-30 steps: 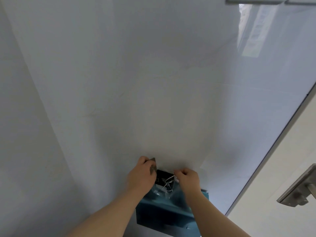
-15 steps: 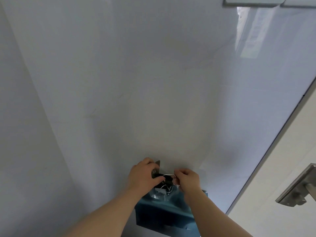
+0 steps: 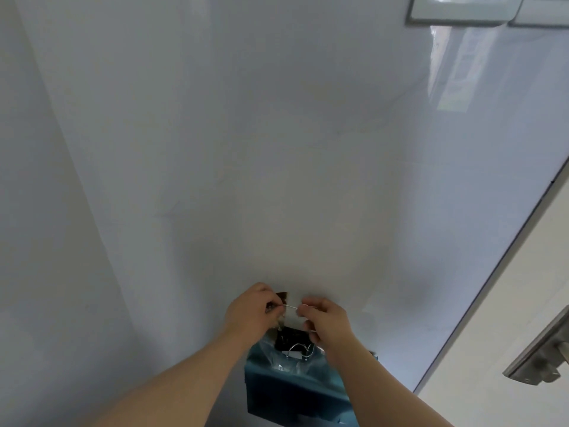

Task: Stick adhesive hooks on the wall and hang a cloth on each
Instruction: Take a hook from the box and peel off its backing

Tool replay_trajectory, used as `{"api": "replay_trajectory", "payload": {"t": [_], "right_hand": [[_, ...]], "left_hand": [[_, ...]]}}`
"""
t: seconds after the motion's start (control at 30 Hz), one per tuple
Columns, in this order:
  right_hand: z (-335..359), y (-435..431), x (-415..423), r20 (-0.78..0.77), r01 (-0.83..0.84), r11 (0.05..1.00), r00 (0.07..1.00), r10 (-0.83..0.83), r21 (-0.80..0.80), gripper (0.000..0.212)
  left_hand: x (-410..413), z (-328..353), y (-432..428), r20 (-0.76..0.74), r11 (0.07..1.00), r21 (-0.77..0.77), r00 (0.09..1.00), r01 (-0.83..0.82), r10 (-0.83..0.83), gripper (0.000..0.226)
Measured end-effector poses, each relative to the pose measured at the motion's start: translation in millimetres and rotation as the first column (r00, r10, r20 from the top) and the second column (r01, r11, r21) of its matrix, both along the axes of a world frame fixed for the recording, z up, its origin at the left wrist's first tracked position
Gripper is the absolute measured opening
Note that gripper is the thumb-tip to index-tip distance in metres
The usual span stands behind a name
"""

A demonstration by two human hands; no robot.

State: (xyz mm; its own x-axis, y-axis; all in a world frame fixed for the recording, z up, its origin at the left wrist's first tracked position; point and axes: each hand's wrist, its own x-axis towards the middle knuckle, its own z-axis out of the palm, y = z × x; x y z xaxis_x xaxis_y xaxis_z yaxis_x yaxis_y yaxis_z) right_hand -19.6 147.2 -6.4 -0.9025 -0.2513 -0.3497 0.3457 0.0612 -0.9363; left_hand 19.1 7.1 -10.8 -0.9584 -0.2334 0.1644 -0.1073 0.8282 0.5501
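Just above the black packet (image 3: 291,339), your left hand (image 3: 251,312) and right hand (image 3: 326,325) each pinch an end of a thin wire hook (image 3: 291,307) before the glossy wall (image 3: 277,149). Below the packet lies a teal bundle (image 3: 292,392); far right of it, a metal door handle (image 3: 542,355).

Home interior: glossy tiled wall (image 3: 277,149), door lever handle (image 3: 537,360), switch plates (image 3: 462,10).

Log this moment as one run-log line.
left hand: pinches adhesive hook | right hand: pinches same hook | wall: no hook seen stuck | teal box: below hands
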Motion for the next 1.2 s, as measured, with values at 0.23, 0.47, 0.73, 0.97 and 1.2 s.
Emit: {"api": "replay_trajectory", "payload": {"t": [0.23, 0.47, 0.73, 0.97, 1.2], "right_hand": [[24.0, -20.1, -0.6, -0.068, 0.040, 0.992, 0.997, -0.048, -0.117, 0.014], [56.0, -39.8, -5.5, -0.087, 0.065, 0.950, 0.992, -0.096, -0.305, 0.022], [128.9, -67.4, -0.9, -0.306, -0.025, 0.897, 0.944, -0.125, -0.442, 0.015], [179.1, -73.2, 1.6, -0.483, -0.113, 0.884, 0.864, -0.138, -0.453, 0.019], [189.0, -73.0, 3.8, -0.576, -0.106, 0.911, 0.802, -0.159, -0.399, 0.020]], "left_hand": [[-0.3, 31.3, -16.8, -0.081, 0.990, 0.143, 0.996, -0.013, 0.025, 0.019], [8.6, 64.0, -37.3, -0.187, 0.925, 0.371, 0.969, -0.084, 0.164, 0.029], [13.6, 135.2, -31.1, -0.339, 0.657, 0.753, 0.876, 0.035, 0.342, 0.029], [12.7, 178.7, -24.9, -0.325, 0.381, 0.906, 0.877, 0.182, 0.354, 0.011], [13.6, 183.9, -35.5, -0.317, 0.347, 0.920, 0.865, 0.181, 0.390, 0.011]]}}
